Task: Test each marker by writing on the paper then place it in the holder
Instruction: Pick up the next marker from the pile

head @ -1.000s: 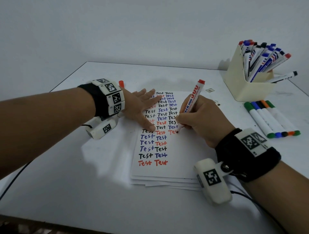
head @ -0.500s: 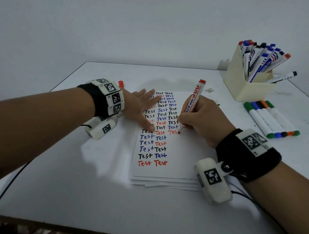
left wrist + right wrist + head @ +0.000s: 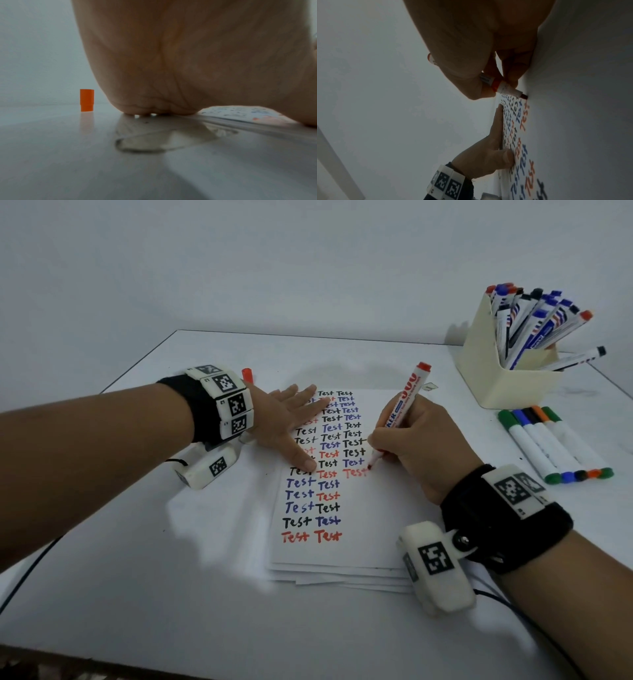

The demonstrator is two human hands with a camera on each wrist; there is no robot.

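The tabletop (image 3: 137,594) is smooth and white with a soft sheen, mirroring the orange cap (image 3: 87,100), which looks like matt plastic. The paper (image 3: 359,529) is a thin matt white sheet stack with felt-ink lettering. The red marker (image 3: 400,414) has a glossy printed white plastic barrel. At 2 o'clock from the paper, the holder (image 3: 486,371) looks like smooth cream plastic, matt. The wrist bands (image 3: 507,529) are black cloth carrying white matt plastic blocks. The wall (image 3: 308,261) is plain, matt.
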